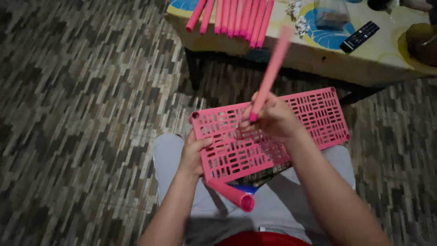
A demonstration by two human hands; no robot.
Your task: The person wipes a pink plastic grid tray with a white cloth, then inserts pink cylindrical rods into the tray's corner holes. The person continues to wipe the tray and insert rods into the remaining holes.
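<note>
Pink slotted panel [291, 132]: lying flat across the person's lap, long side running left to right, a round socket showing at each visible corner.

Left hand [193, 155]: gripping the panel's near-left edge, fingers [203, 142] curled over onto the top face, closed on the plastic.

Right hand [273, 119]: hovering over the panel's middle, fingers wrapped shut around the lower end of a pink tube [271, 73]. The tube is rising up and away from the fingers toward the tabletop, blurred along its upper length; its lower tip is sitting just above the panel surface, and whether it is touching cannot be told.

Second tube [232, 195]: lying on the lap just below the left fingers, partly under the panel's near edge, open end facing the camera.

Blue object [248, 187]: peeking out beneath the panel, mostly hidden, kind unclear.

Tabletop [318, 54]: standing beyond the fingers, covered in a yellow cloth with blue patches. Carrying a row of pink tubes [236, 17] overhanging its near edge, up and left of the right fingers; a black remote [359, 36] and a clear container [331, 13] to the upper right.

Floor [82, 100]: mottled brown and grey pattern, surrounding the lap on both sides.
</note>
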